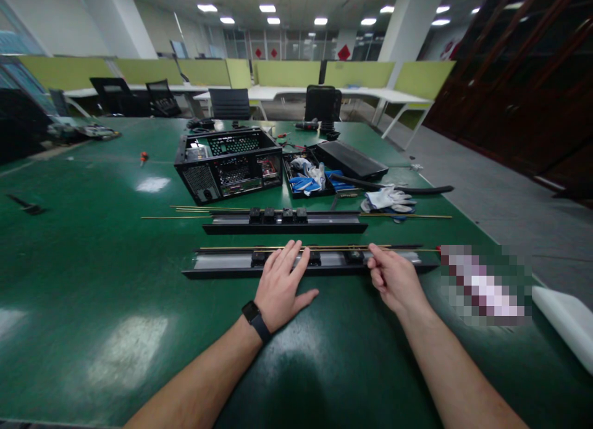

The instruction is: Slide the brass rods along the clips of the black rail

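Thin gold-coloured rods [333, 247] are laid along the far edge of the near, long black trough [222, 272], under the flat, spread left hand [281, 287] and at the curled right hand [396, 279], whose grasp cannot be told.

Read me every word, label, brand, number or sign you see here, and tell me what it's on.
No text can be read.
Red diamond sign in the background: any marking is too small and blurred.
Computer case: no legible label.
Watch: dark screen, nothing readable.
Near black channel: no lettering shows.
Pixelated patch: obscured.
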Demonstrator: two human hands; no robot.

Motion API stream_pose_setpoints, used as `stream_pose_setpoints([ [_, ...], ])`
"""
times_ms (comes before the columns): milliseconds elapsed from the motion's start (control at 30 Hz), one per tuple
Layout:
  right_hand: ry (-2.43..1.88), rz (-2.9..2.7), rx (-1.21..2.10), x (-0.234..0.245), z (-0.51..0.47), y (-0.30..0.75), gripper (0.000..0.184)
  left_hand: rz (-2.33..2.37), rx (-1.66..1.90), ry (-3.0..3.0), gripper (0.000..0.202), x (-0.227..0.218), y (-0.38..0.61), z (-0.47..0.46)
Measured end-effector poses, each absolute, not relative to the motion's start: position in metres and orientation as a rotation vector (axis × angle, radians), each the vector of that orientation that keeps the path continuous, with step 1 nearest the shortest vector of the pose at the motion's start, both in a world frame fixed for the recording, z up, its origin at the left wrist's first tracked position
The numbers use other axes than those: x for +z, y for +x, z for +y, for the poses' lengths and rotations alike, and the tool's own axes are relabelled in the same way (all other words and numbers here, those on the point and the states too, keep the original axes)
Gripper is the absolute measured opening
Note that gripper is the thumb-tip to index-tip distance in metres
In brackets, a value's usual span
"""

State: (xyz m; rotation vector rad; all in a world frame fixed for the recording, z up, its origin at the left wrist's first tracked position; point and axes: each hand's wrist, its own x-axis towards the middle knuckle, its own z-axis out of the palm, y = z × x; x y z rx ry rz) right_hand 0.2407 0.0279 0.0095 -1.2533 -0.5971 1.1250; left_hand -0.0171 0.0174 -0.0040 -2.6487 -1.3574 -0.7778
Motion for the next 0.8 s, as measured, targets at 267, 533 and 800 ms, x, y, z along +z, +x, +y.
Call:
stream_pose_setpoints([
  [267, -1.238, -0.623, 1.189, 0.0066, 0.0282, 0.2349, 0.04, -1.361, -0.758, -2.647, 0.08, -0.0047, -0.017, 0.0178],
  [533, -1.222, -0.56, 1.19, 0.0104, 0.0288, 0.239, 0.036, -1.352, -0.75, -2.663, 0.078, -0.0042, -0.0172, 0.0184],
  [800, -1.242, -0.53, 1.174, 0.0142, 0.0285, 0.2427, 0.036, -1.354, -0.762, -2.659, 0.079, -0.0028, -0.017, 0.0187],
])
